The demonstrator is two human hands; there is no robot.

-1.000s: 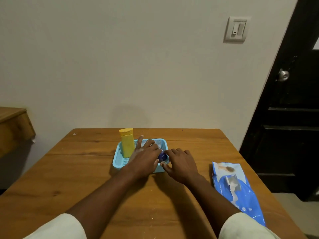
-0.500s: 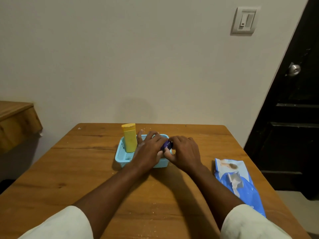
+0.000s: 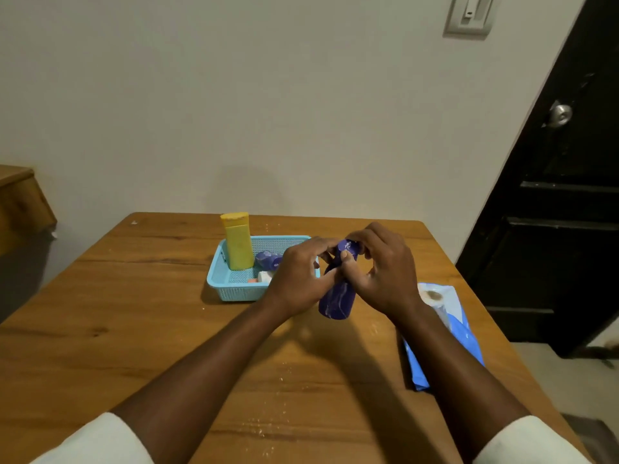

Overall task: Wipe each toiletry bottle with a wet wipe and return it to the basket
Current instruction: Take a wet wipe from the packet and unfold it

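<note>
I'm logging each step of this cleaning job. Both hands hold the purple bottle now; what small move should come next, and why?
Probably the right hand lets go and reaches for the wipes pack beside it. The left hand already grips the purple bottle, which is out of the basket, and no wipe is out.

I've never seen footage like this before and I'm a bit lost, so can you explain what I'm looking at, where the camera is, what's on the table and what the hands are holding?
There is no machine here. A person wears a wide-angle camera on the head, looking forward and down, so you see their own two arms. There is only this one view.

Both hands hold a purple bottle above the wooden table: the left hand grips it from the left side, the right hand from the right side and around its cap.

Behind it sits a light blue basket with a yellow bottle standing upright, a smaller purple item and something white, too hidden to identify. At the right lies a blue pack of wet wipes, partly under the right forearm. No wipe is visible in the hands.
</note>
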